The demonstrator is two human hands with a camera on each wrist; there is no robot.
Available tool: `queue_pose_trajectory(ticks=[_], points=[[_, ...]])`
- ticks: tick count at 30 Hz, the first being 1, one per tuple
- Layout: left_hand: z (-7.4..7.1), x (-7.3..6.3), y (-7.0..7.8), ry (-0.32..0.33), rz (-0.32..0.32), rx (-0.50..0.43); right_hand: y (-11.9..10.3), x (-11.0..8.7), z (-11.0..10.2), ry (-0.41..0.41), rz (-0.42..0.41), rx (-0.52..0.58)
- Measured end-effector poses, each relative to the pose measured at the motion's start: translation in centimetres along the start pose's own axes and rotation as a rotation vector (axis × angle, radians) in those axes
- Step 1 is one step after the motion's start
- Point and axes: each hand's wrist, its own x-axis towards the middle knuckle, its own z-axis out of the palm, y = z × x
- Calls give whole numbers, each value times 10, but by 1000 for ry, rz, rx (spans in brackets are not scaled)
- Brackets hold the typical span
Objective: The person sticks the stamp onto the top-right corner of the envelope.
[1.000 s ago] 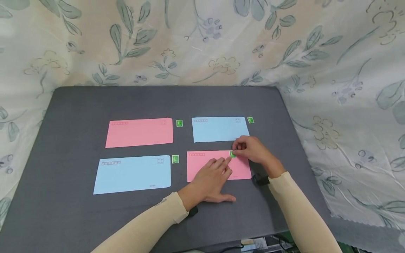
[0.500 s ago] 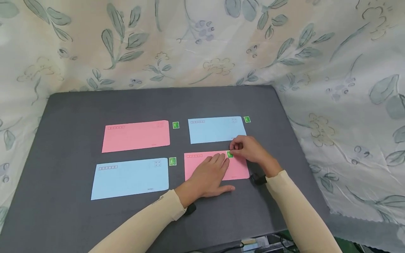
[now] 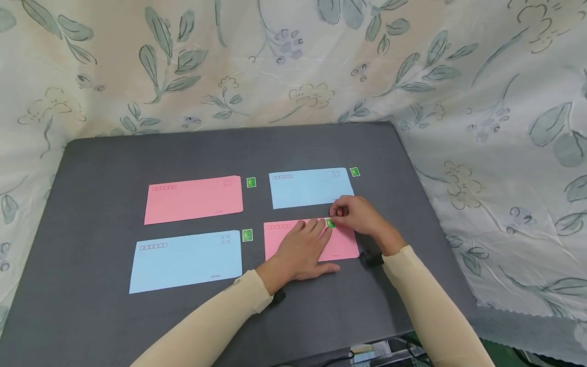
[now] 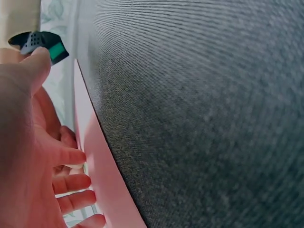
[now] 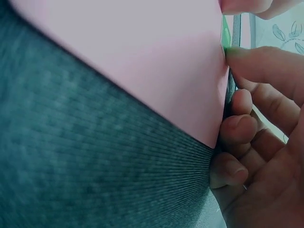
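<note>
My left hand (image 3: 298,250) lies over a pink envelope (image 3: 341,247), its fingers extended across the paper and its thumb out beyond the near edge. At that envelope's upper right corner, my right hand (image 3: 359,216) holds a green stamp (image 3: 330,223) at its edge, with the other fingers curled. In the right wrist view a fingertip (image 5: 235,57) touches the green stamp (image 5: 226,31), which is seen almost edge-on. The left wrist view shows the left fingertips (image 4: 83,199) touching the pink envelope (image 4: 102,161).
A blue envelope (image 3: 312,188) lies behind, with a green stamp (image 3: 355,172) beside it. On the left are another pink envelope (image 3: 194,201) with a stamp (image 3: 251,182) and a blue envelope (image 3: 185,265) with a stamp (image 3: 247,235). Floral cloth (image 3: 238,66) borders the grey table (image 3: 91,214).
The head view has shifted slightly, moving the envelopes a little leftward in frame. Both hands keep almost the same places on the pink envelope; the left thumb has shifted slightly.
</note>
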Motion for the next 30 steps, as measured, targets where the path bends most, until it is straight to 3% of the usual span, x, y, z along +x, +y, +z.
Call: queue_pose_trajectory(ticks=[16, 30], points=[[0, -1, 1, -48, 3, 2, -1, -2, 0, -13, 1, -25], [-1, -5, -2, -39, -2, -19, -1, 2, -5, -21, 19, 7]])
